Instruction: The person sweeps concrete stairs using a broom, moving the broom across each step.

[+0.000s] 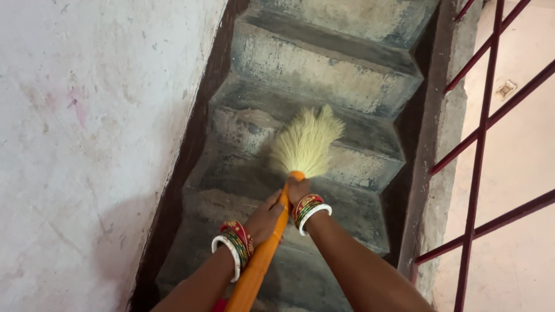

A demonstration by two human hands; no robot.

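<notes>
Near the middle of the frame, the left hand (265, 218) and the right hand (297, 189) were both clenched around the long orange handle of a soft yellow grass broom (305, 144). Its fluffy head rested on a dusty grey concrete step (358, 164). A dark red metal railing (480, 138) stood at the right of the frame.

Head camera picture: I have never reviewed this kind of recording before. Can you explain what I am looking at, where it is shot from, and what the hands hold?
The single picture comes from a camera worn on a person's head, looking down at their own bare arms. There is no machine. Both hands grip the orange handle of a broom: the left hand lower down, the right hand near the top, just behind the pale straw bristles. The bristles rest on a worn concrete stair step. Each wrist wears coloured bangles. A whitewashed wall runs along the left, a dark red metal railing along the right.
</notes>
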